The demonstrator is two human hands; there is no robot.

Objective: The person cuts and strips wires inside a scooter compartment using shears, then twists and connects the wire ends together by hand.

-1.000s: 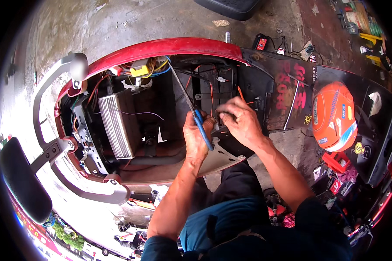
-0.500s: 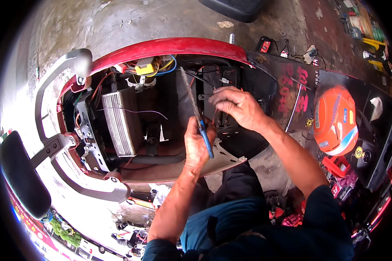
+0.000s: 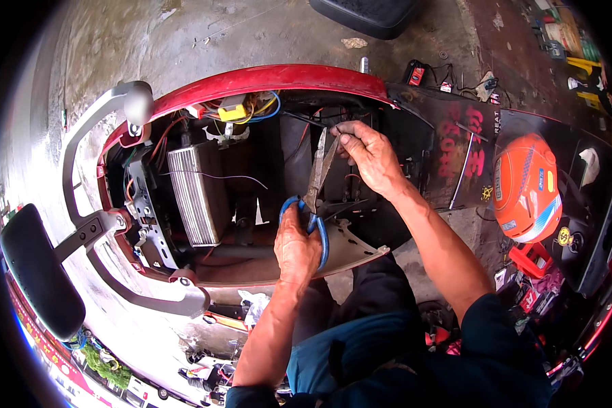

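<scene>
Presently: scissors [image 3: 312,196], blue-handled, blades slightly parted, over the open red shell [image 3: 272,81], handles gripped by my left hand [image 3: 297,253]. My right hand [image 3: 372,160]: fingers bunched beside the blade tips; whether they pinch anything, I cannot tell. Further items in my view: finned block [image 3: 195,196], silver, inside the shell, left part; connector [image 3: 232,112], yellow, along the shell's far wall; helmet [image 3: 525,187], orange, well to the right of both hands.
</scene>
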